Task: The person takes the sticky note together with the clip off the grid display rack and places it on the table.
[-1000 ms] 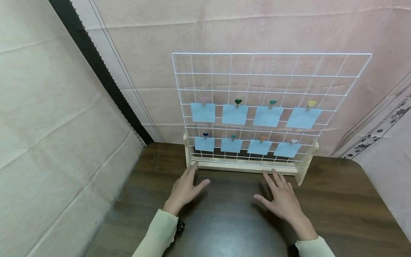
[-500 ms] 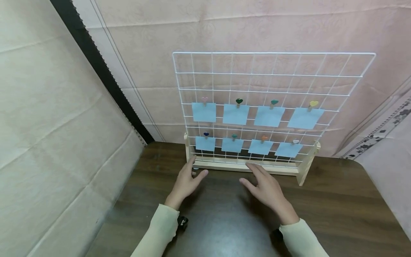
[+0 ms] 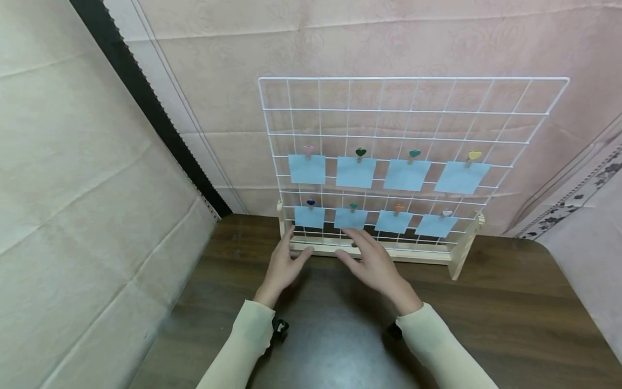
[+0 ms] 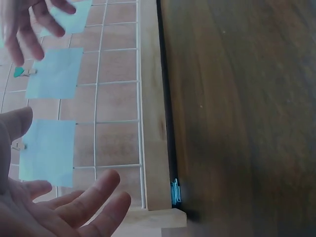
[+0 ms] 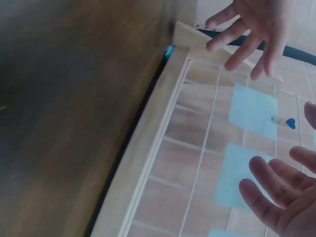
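Note:
A white wire grid rack (image 3: 413, 78) stands upright in a pale wooden base (image 3: 423, 256). Light blue paper squares hang from it in two rows, each under a heart-topped clip. My left hand (image 3: 283, 266) hovers before the base's left end, fingers spread, holding nothing. It is nearest the lower-left blue paper (image 3: 309, 217) with its dark blue heart clip (image 3: 311, 202). To its right my right hand (image 3: 373, 265), also holding nothing, is raised below the second lower paper (image 3: 350, 219). In the left wrist view the two hands face each other across the grid, apart.
The rack stands at the back of a dark wooden table (image 3: 515, 319). Pale cloth (image 3: 214, 97) hangs behind and at the sides. A small turquoise item (image 4: 175, 192) sits at the base's left end. Black bands show at both sleeve cuffs.
My right hand has moved left along the base, from its right part to beside the left hand. The left hand has shifted slightly toward the grid. Papers and clips stay put.

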The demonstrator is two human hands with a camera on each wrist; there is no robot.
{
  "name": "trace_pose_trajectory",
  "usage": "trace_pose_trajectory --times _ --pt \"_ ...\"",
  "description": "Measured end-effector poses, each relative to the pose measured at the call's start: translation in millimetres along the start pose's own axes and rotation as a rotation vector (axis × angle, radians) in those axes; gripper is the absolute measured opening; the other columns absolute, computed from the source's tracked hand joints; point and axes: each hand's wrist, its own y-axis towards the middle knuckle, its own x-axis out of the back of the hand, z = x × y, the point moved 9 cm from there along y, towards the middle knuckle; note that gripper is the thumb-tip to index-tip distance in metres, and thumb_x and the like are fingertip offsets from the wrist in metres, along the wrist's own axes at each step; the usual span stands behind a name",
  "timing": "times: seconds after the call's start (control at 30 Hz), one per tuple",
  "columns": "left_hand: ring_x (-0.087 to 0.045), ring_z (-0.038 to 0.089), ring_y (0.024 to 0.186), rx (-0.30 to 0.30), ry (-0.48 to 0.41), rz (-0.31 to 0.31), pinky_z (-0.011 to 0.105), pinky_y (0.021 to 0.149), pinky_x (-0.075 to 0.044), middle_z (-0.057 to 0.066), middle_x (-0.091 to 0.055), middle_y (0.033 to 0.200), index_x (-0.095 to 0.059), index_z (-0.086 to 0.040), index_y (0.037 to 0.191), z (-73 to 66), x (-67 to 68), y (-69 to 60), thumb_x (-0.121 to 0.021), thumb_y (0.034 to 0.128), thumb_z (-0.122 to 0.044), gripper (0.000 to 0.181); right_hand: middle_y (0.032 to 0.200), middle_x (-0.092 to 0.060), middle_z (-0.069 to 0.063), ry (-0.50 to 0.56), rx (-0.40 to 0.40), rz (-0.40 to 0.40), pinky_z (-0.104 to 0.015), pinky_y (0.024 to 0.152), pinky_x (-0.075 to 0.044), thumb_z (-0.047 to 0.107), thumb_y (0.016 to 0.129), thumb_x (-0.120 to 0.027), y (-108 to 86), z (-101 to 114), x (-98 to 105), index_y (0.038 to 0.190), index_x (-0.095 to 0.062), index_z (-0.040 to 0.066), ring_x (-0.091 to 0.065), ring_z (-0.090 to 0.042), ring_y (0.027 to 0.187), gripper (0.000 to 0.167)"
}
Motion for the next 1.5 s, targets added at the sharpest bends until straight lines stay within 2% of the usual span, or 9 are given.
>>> trace_pose_trajectory --times 0.2,0.5,0.6,0.87,1.0,1.17,1.27,1.43,1.5 --pt "-0.069 0.041 0.115 -0.008 -0.017 -0.05 0.058 0.1 -0.054 0.019 -0.033 0.168 -0.025 -0.011 0.168 -0.5 4.5 8.3 -0.069 0.1044 -0.035 0.081 0.153 -0.055 -0.017 0.075 0.041 -0.021 -0.058 0.103 -0.052 0.035 0.104 -0.07 25.6 15 -3 0.154 -0.052 0.007 -0.061 -0.037 0.131 0.06" --pt "-0.06 0.047 0.13 -0.024 -0.052 -0.051 0.06 0.105 -0.051 0.026 -0.031 0.168 -0.019 -0.01 0.169 -2.9 0.2 15.9 -0.067 0.1052 -0.038 0.085 0.155 -0.053 -0.014 0.113 0.043 -0.005 -0.052 0.092 -0.057 0.031 0.106 -0.067 44.9 16 -8 0.157 -0.048 0.007 -0.065 -0.036 0.118 0.06" --pt "-0.058 0.047 0.132 -0.01 -0.087 -0.065 0.059 0.102 -0.053 0.03 -0.034 0.165 -0.02 -0.01 0.168 -1.8 0.0 17.9 -0.066 0.1056 -0.038 0.083 0.153 -0.054 -0.014 0.104 0.043 -0.004 -0.048 0.082 -0.058 0.03 0.106 -0.067 49.8 18 -7 0.156 -0.049 0.006 -0.067 -0.032 0.107 0.058" --pt "-0.046 0.047 0.145 0.024 -0.134 -0.058 0.058 0.105 -0.051 0.025 -0.032 0.167 -0.02 -0.01 0.168 0.7 -3.1 24.5 -0.064 0.1067 -0.038 0.081 0.141 -0.061 -0.014 0.118 0.026 0.012 -0.043 0.075 -0.056 0.03 0.106 -0.067 65.6 21 -6 0.156 -0.05 0.008 -0.064 -0.024 0.1 0.056" --pt "-0.054 0.047 0.137 0.025 -0.134 -0.066 0.058 0.104 -0.052 0.024 -0.033 0.167 -0.02 -0.011 0.168 -0.3 -0.4 28.5 -0.062 0.1077 -0.038 0.079 0.138 -0.063 -0.015 0.121 0.032 0.01 -0.04 0.067 -0.053 0.029 0.106 -0.067 74.3 24 -7 0.156 -0.05 0.009 -0.062 -0.023 0.093 0.056" --pt "-0.049 0.043 0.142 0.043 -0.154 -0.075 0.058 0.103 -0.053 0.023 -0.035 0.167 -0.022 -0.012 0.168 0.5 0.4 31.4 -0.061 0.1085 -0.034 0.074 0.143 -0.06 -0.013 0.138 0.027 0.017 -0.04 0.069 -0.053 0.03 0.107 -0.065 79.4 25 -9 0.157 -0.05 0.009 -0.061 -0.022 0.095 0.056" --pt "-0.057 0.043 0.133 0.059 -0.161 -0.078 0.056 0.099 -0.055 0.023 -0.036 0.166 -0.024 -0.012 0.168 2.0 0.5 31.8 -0.06 0.109 -0.032 0.072 0.146 -0.059 -0.013 0.138 0.03 0.022 -0.04 0.072 -0.052 0.03 0.107 -0.065 81.5 25 -10 0.156 -0.05 0.01 -0.06 -0.021 0.095 0.055" --pt "-0.066 0.042 0.122 0.07 -0.21 -0.101 0.051 0.094 -0.059 0.022 -0.042 0.163 -0.031 -0.011 0.166 2.2 3.1 33.4 -0.056 0.1106 -0.029 0.064 0.112 -0.065 -0.014 0.147 0.037 0.025 -0.039 0.065 -0.047 0.03 0.108 -0.063 88.4 28 -12 0.156 -0.051 0.011 -0.055 -0.019 0.075 0.053" --pt "-0.067 0.041 0.121 0.066 -0.223 -0.115 0.049 0.092 -0.059 0.021 -0.045 0.161 -0.034 -0.011 0.164 1.0 4.0 34.9 -0.054 0.1114 -0.028 0.059 0.107 -0.064 -0.013 0.157 0.032 0.02 -0.039 0.062 -0.046 0.029 0.108 -0.063 91.5 28 -12 0.156 -0.052 0.011 -0.052 -0.018 0.068 0.052"
